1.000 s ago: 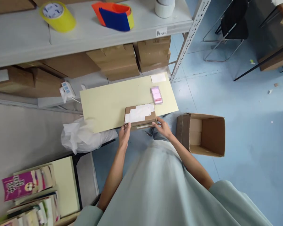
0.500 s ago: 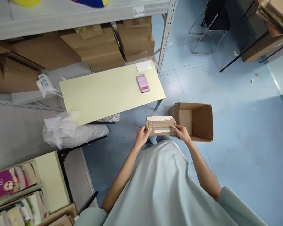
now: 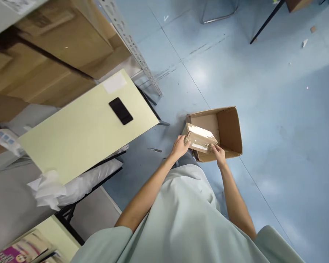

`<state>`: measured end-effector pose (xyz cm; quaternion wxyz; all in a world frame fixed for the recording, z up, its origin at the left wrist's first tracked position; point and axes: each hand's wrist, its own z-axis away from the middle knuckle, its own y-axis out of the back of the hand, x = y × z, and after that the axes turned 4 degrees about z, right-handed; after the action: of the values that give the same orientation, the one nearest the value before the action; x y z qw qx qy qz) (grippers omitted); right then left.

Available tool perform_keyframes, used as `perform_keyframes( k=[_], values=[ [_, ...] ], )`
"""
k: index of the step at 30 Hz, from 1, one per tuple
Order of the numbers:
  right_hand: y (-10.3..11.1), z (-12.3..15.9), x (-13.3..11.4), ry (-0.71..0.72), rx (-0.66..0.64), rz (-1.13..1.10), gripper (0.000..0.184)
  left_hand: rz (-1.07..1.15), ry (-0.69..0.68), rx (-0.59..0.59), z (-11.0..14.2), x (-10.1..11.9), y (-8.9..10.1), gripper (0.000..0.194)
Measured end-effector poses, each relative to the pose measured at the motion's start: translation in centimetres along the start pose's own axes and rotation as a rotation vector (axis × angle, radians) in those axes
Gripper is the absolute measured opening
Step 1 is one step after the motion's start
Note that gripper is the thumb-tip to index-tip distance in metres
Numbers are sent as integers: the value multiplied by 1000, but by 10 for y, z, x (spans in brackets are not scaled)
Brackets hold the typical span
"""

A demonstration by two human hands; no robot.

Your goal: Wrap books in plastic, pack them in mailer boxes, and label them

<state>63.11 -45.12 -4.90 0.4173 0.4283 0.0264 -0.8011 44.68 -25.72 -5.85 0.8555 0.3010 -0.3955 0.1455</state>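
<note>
A small taped cardboard parcel [image 3: 199, 138] with white labels is held between both hands, tilted over the near left corner of an open cardboard box [image 3: 230, 128] that stands on the blue floor. My left hand [image 3: 180, 146] grips the parcel's left end. Its right end is gripped by my right hand [image 3: 217, 152]. The inside of the box that shows looks bare.
A pale yellow table [image 3: 79, 135] stands at left with a black phone [image 3: 121, 110] and a white slip [image 3: 114, 83] on it. Behind it a metal rack [image 3: 131, 47] holds large cartons. White plastic bags [image 3: 71, 184] lie under the table. Books [image 3: 13, 252] are at the lower left.
Both hands lifted the parcel off the table, carried it right and down, and now hold it tilted over the open box. The view swung right and down.
</note>
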Motion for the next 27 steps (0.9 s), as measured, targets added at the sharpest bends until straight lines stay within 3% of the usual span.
perform_keyframes(
  k=[4,8,11,14,17,21,27],
  values=[
    [7,-32,26,-146,117,-152,69,-119,-66,-128,-70,25,-36,57],
    [-4,-56,46,-248,184,-201,70,-181,-109,-295,-131,27,-62,59],
    [-25,-76,56,-294,218,-211,66,-252,-136,-392,-178,16,-77,59],
    [-60,-97,63,-326,213,-182,62,-327,-147,-409,-223,-2,-85,60],
    [-103,-117,63,-357,159,-180,60,-379,-139,-383,-258,-23,-79,60],
    [-150,-134,58,-396,135,-199,59,-436,-149,-365,-282,-42,-50,52],
    [-181,-149,52,-383,195,-174,58,-466,-142,-358,-294,-49,-9,47]
  ],
)
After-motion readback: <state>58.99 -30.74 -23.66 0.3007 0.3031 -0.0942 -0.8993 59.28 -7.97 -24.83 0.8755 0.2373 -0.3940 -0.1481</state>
